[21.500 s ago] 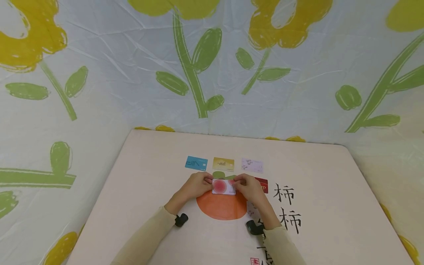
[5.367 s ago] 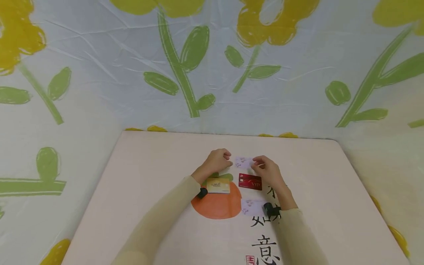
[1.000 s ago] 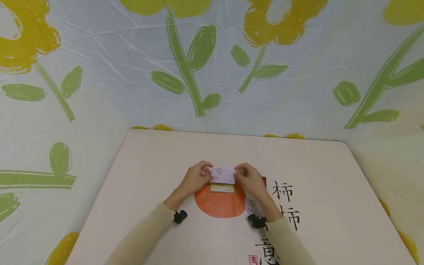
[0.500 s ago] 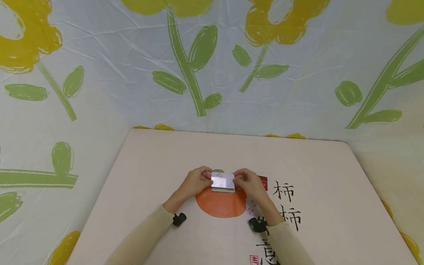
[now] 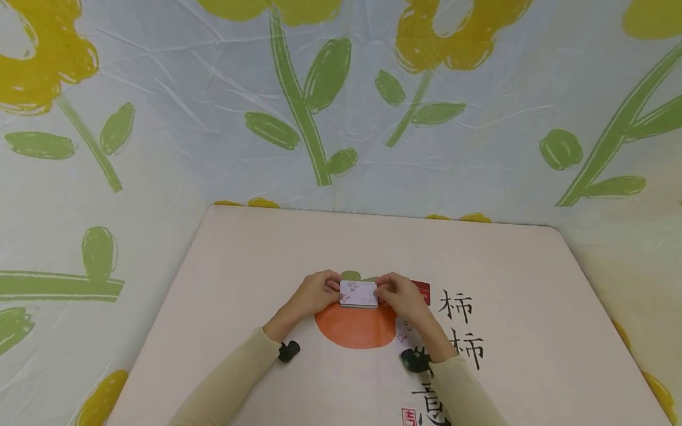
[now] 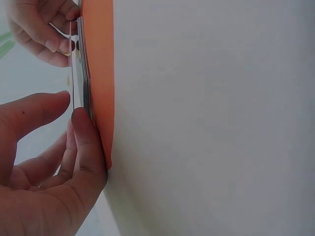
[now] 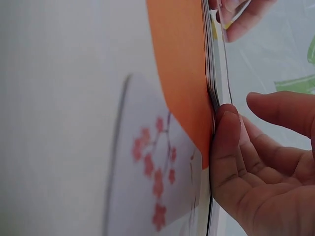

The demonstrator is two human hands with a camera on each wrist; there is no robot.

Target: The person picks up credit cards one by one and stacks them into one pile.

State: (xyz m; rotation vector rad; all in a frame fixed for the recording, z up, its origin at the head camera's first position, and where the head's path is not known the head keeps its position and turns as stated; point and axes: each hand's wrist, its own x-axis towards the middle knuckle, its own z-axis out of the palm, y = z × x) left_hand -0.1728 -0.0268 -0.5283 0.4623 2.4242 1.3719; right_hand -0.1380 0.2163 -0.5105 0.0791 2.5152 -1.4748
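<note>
A pale lilac card with a plum-blossom print (image 5: 359, 293) lies level over a small stack of cards (image 6: 87, 73), near the top of the printed orange fruit. My left hand (image 5: 315, 294) holds its left end and my right hand (image 5: 401, 296) its right end, with thumb and fingers curled at the short edges. Both wrist views show the edges of several cards layered below, with a thin gap under the topmost one. The gold card is hidden beneath the lilac card. In the right wrist view, my right fingertips (image 7: 228, 115) are right at the stack's edge.
A red card (image 5: 423, 292) lies partly behind my right hand. A second blossom card (image 7: 157, 167) lies flat nearer me, partly under my right wrist in the head view. The pale tabletop (image 5: 256, 248) meets a flower-print cloth (image 5: 213, 148) behind and at the sides.
Both hands have brought the lilac card from the back of the table down over the stack, covering the gold card. Earlier still, they held a pink-circle card, with blue, gold and lilac cards behind.
</note>
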